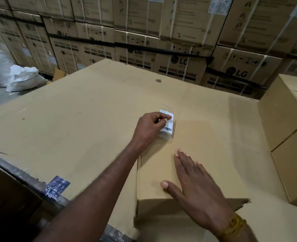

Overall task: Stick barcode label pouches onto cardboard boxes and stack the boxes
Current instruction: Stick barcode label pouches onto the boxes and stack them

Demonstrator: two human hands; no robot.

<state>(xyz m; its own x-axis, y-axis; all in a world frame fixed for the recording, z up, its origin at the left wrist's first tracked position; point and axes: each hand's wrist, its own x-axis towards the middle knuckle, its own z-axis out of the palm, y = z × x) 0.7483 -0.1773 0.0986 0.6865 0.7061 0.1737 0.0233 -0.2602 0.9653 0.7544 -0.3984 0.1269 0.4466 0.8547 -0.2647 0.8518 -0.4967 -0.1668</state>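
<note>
A small cardboard box lies on a large flat cardboard sheet that serves as the work surface. A clear barcode label pouch sits at the far left corner of the box's top face. My left hand pinches the pouch's upper part between thumb and curled fingers. My right hand rests flat on the box's top near its front edge, fingers straight and spread.
Two plain cardboard boxes stand stacked at the right edge. Stacks of washing machine cartons wall off the far side. White sacks lie on the floor at far left. A taped, worn edge runs along the sheet's near left.
</note>
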